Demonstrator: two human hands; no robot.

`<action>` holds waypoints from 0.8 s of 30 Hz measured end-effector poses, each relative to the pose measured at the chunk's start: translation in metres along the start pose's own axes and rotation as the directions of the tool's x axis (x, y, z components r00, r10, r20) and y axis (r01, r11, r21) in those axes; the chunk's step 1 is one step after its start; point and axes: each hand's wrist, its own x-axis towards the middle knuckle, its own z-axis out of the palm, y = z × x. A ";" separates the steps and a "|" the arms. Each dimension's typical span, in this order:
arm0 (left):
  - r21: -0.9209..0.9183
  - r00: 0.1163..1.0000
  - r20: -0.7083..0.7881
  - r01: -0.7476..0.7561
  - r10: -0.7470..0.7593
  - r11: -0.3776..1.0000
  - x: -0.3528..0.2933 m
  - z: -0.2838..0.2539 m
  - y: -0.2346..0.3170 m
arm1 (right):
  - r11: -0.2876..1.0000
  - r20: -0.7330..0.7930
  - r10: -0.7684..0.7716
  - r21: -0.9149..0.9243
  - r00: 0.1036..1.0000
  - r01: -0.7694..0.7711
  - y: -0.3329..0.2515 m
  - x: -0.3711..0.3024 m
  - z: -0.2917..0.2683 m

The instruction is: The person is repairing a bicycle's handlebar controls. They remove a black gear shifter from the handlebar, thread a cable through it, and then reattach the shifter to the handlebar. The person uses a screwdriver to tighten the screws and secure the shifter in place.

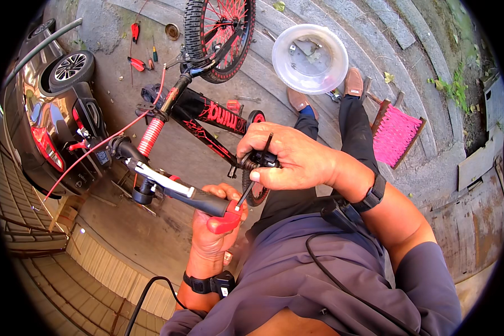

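My left hand (210,238) is wrapped round the end of a black handlebar grip (199,200), close by its red end piece (225,219). My right hand (297,157) pinches a thin dark rod-like tool (245,194) and a dark round part (267,159) whose kind I cannot make out. The rod's lower tip meets the red end piece. A silver brake lever (165,180) runs alongside the bar. The handlebar belongs to a black and red bicycle (207,115) with a red-spoked wheel (224,33).
A translucent plastic tub (277,67) with small parts inside stands by my shoes. A pink woven stool (397,134) is at the right. Red-handled pliers (136,63) and a screwdriver (155,54) lie on the ground. A dark car (56,123) is parked at the left.
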 end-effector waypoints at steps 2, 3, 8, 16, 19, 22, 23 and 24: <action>0.002 1.000 0.001 -0.002 0.002 1.000 0.000 0.000 0.000 | 0.999 0.027 -0.033 -0.020 0.999 0.033 0.002 0.005 -0.002; 0.003 1.000 0.001 -0.003 0.003 1.000 0.000 0.000 0.000 | 0.998 0.013 -0.062 -0.010 0.998 0.062 0.004 0.006 -0.001; -0.008 1.000 -0.001 0.004 -0.004 1.000 0.001 0.001 0.001 | 0.989 -0.010 -0.149 0.010 0.989 0.150 0.011 0.012 0.005; 0.060 0.999 0.005 0.038 -0.039 0.997 0.001 0.004 0.003 | 0.998 0.025 -0.059 0.028 0.998 0.059 0.007 0.002 0.000; -0.001 1.000 0.001 0.014 -0.014 1.000 0.001 0.004 0.001 | 0.999 0.000 -0.008 0.050 1.000 0.008 0.008 -0.005 -0.006; 0.012 1.000 0.002 0.014 -0.014 1.000 0.001 0.002 0.001 | 0.998 -0.034 0.038 0.059 0.999 -0.036 0.010 -0.012 -0.009; 0.018 1.000 0.005 0.011 -0.011 1.000 0.001 0.002 0.000 | 0.997 -0.050 0.051 0.060 0.997 -0.048 0.011 -0.014 -0.010; 0.024 1.000 0.008 0.008 -0.009 1.000 0.001 0.002 0.000 | 0.995 -0.073 0.074 0.068 0.995 -0.069 0.012 -0.017 -0.010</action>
